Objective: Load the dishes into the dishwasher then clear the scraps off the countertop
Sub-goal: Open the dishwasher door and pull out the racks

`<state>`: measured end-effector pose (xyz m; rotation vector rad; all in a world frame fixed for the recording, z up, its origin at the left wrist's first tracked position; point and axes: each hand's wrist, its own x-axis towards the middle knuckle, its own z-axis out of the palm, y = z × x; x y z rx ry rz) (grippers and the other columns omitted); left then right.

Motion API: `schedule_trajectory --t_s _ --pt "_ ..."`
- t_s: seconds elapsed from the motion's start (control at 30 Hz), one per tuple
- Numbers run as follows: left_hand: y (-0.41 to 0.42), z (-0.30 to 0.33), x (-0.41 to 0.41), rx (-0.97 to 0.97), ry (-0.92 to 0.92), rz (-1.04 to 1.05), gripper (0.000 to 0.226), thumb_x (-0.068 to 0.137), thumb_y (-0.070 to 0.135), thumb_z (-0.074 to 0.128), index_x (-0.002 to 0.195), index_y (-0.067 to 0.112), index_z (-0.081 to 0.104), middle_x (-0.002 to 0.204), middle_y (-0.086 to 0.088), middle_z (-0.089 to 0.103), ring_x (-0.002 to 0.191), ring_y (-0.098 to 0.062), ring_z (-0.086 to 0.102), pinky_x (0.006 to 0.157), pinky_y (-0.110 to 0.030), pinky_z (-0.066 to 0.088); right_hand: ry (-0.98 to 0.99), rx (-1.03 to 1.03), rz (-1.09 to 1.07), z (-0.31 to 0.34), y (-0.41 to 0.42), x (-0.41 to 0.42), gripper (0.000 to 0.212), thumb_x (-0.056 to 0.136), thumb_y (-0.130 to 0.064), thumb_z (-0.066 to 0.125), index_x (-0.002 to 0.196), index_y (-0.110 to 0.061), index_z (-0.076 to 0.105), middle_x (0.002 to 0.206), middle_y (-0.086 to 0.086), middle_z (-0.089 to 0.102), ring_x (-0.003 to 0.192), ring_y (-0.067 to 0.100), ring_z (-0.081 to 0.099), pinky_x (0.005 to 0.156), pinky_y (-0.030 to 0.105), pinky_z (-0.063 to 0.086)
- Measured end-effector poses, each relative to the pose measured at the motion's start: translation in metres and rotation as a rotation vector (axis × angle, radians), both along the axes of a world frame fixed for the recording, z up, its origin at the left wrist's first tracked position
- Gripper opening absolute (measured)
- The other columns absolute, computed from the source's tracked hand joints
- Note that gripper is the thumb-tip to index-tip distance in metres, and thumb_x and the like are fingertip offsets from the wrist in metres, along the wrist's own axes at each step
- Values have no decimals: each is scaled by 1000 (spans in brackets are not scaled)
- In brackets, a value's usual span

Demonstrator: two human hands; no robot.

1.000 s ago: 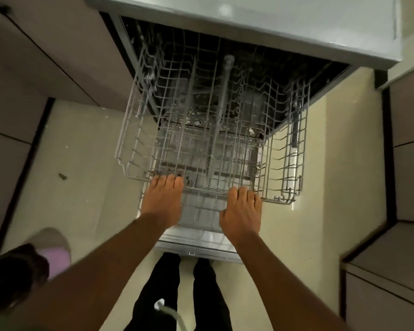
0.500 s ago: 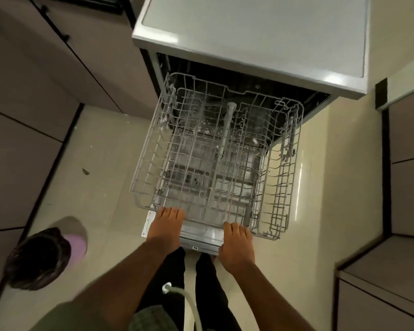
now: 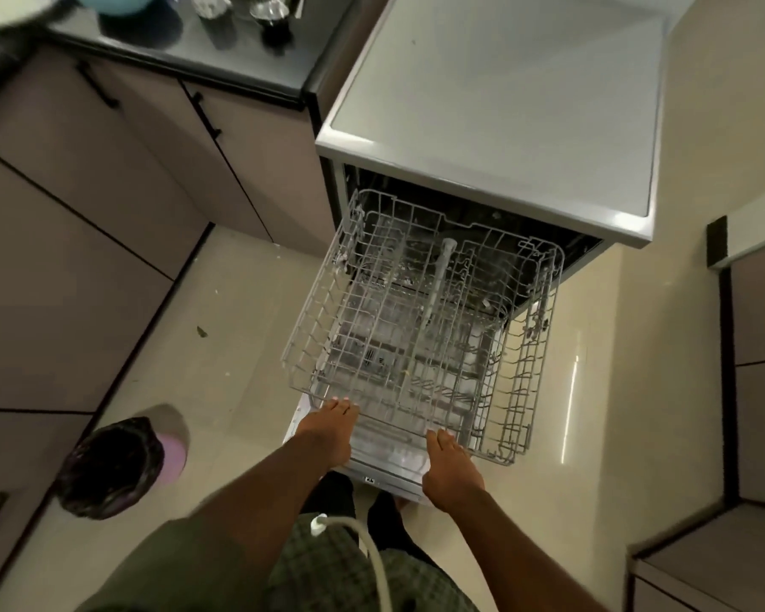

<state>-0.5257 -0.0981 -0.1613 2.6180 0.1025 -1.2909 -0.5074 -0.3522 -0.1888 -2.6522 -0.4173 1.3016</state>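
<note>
both hands (image 3: 327,430) gripping rack (image 3: 420,329) front edge

Both forearms are bare; the left hand (image 3: 327,430) and right hand (image 3: 449,468) are ungloved, and no rings or watch can be made out. An olive short sleeve (image 3: 182,563) is worn over a green checked garment (image 3: 323,572). Black trousers (image 3: 332,492) are seen below. A white cable (image 3: 374,563) is noted at the chest.
</note>
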Motion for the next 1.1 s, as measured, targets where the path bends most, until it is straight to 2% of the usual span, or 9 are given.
schedule_trajectory --t_s 0.2,0.47,0.63,0.7,0.73,0.8,0.97,1.03,1.1 --pt "-7 18 3 9 83 94 61 100 29 53 157 17 38 165 -10 37 147 -32 43 117 -43 41 116 20 -11 13 -6 12 81 100 -23 54 169 -16 12 177 8 6 163 25 9 130 37 18" --pt "-10 32 -14 -19 63 140 55 104 29 52 155 12 43 161 -16 40 146 -34 43 116 -42 40 162 29 72 18 -11 38 63 108 -29 49 165 -13 29 172 10 28 157 28 31 125 34 28" --pt "13 42 -28 -70 -30 303 45 104 29 50 143 8 55 148 -16 52 135 -32 52 108 -37 44 144 27 162 30 19 68 49 107 -30 52 150 -8 50 155 13 50 143 28 49 112 31 40" --pt "26 47 -34 -67 -73 371 43 104 31 50 141 10 58 146 -15 55 133 -30 53 107 -36 45 130 43 200 42 39 77 20 106 -26 52 119 -19 65 126 6 60 127 25 54 108 32 43" --pt "32 51 -37 -64 -87 407 42 103 32 51 140 11 59 145 -14 56 133 -30 54 107 -35 46 121 73 224 44 50 80 14 104 -25 52 92 -27 58 108 2 57 112 21 53 100 30 45" --pt "42 57 -41 -55 -128 459 38 103 30 52 135 12 63 141 -13 60 131 -29 56 106 -33 46 123 88 275 49 73 84 29 99 -28 52 73 -27 39 91 1 47 89 17 46 82 26 36" --pt "76 65 -53 -76 -246 625 29 99 26 57 117 9 72 122 -9 73 115 -27 66 87 -27 48 91 204 175 62 132 81 27 99 -15 56 73 -10 59 75 8 60 73 16 50 79 34 47" --pt "92 65 -57 -107 -264 684 30 96 29 56 115 12 73 119 -6 73 113 -25 67 89 -27 50 91 288 49 63 161 75 24 101 -16 56 90 -1 71 90 19 72 81 19 57 82 34 52" --pt "109 66 -61 -143 -288 711 35 92 34 53 114 15 72 118 -5 73 113 -26 67 91 -28 53 71 386 -63 65 193 67 19 99 -19 59 99 -8 74 100 14 75 91 22 65 93 40 56"
